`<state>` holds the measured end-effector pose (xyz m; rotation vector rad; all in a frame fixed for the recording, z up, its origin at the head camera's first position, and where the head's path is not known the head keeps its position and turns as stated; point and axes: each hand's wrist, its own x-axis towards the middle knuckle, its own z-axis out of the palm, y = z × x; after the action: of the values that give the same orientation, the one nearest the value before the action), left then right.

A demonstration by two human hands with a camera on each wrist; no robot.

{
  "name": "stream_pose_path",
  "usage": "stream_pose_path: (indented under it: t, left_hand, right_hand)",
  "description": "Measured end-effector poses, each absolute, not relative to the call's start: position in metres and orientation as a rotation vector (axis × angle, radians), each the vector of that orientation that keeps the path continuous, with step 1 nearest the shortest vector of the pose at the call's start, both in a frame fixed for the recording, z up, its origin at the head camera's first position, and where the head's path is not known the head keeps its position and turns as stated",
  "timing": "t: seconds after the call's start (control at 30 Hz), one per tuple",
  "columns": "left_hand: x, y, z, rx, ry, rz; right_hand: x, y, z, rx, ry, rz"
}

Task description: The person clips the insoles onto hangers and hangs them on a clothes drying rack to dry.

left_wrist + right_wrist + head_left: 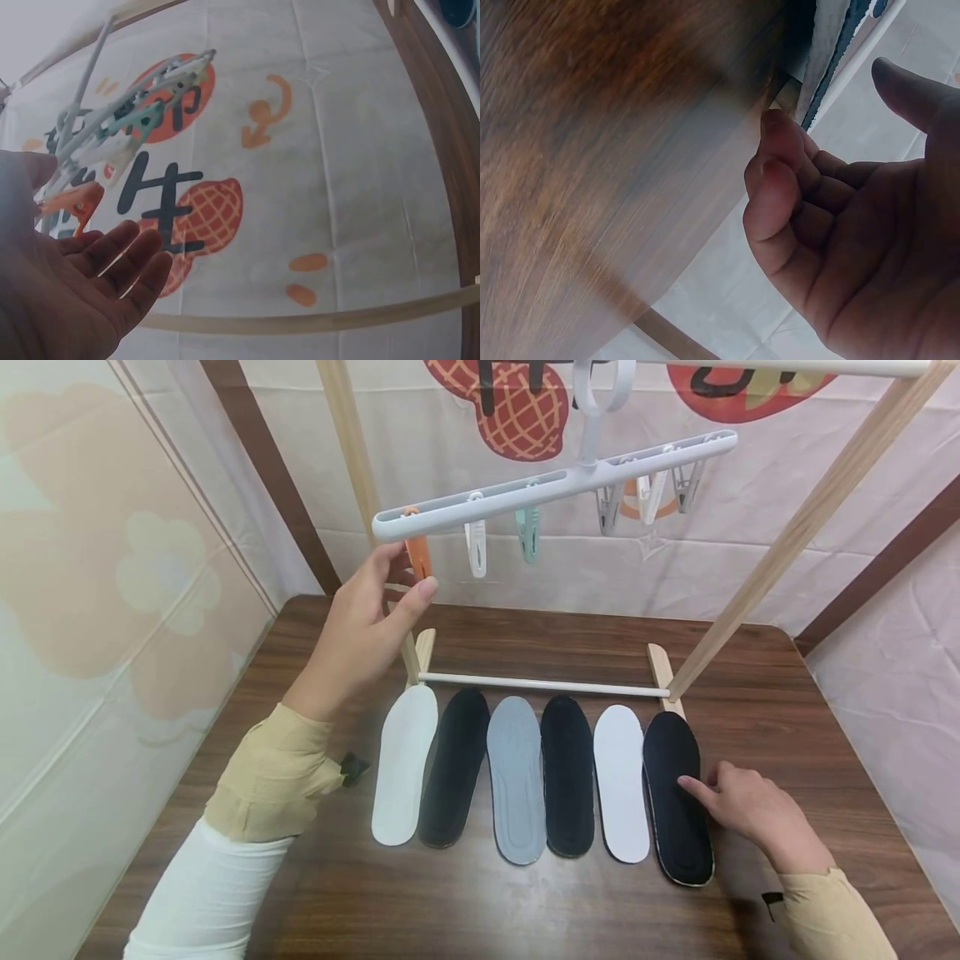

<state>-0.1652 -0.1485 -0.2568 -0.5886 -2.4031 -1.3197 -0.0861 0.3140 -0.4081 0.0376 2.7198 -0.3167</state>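
My left hand [369,610] is raised to the left end of a pale grey clip hanger [495,506], its thumb and fingers apart around an orange clip [418,553]. In the left wrist view the fingers extend loosely below that orange clip [79,201]. Low at the right, my right hand [753,806] hovers by the rightmost black insole [678,810], thumb overlapping its edge. The right wrist view shows the thumb held away and the fingers loosely bent, with nothing between them. Several insoles stand in a row, among them a white insole [405,768] and a grey insole [517,785].
A wooden rack carries the hanger; its right post [810,527] slants up, and a white lower bar [540,683] runs behind the insoles. A white clip [476,547], a green clip [528,533] and several others hang from the hanger. Printed cloth [262,410] encloses the brown table [480,910].
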Motion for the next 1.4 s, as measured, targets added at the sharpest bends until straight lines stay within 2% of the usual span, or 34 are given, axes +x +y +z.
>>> stream_pose_path:
  t: [0.57, 1.4]
  left_hand:
    - [-0.167, -0.132, -0.239, -0.598, -2.262, -1.432]
    - [-0.166, -0.136, -0.242, -0.513, -2.262, -1.434]
  right_hand:
    - [-0.082, 0.310, -0.408, 0.017, 2.707, -0.268]
    - [-0.078, 0.303, -0.418, -0.025, 2.702, -0.261]
